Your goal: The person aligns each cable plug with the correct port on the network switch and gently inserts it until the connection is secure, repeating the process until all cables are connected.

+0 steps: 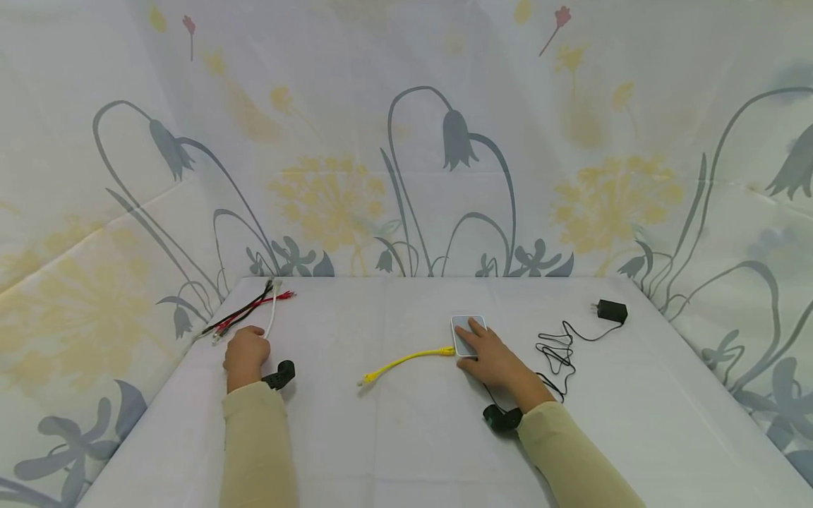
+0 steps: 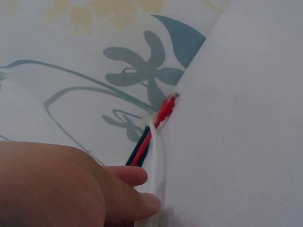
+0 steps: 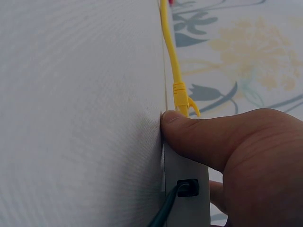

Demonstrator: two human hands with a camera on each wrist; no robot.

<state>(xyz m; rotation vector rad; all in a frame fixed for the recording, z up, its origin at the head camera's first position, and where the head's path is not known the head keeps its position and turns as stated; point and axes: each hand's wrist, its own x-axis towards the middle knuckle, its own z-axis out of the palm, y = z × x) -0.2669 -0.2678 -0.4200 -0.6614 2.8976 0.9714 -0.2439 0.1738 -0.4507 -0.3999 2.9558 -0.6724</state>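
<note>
Right hand (image 1: 499, 361), fingers apart, is pressing the box (image 1: 464, 348), yellow cord (image 1: 404, 360) likely in, and left hand (image 1: 245, 354) is pinching loose white cord (image 1: 273, 312) left of it.

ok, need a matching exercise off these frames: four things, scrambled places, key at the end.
Things
1. Short yellow cable
2. Flat white rectangular box
3. Black block-shaped power adapter
4. Slim white cable

Places
A. Farthest right of the four in the head view
B. At the left hand's fingers
C. One end at the box's edge
D. Under the right hand

Pairs: 1-C, 2-D, 3-A, 4-B
</note>
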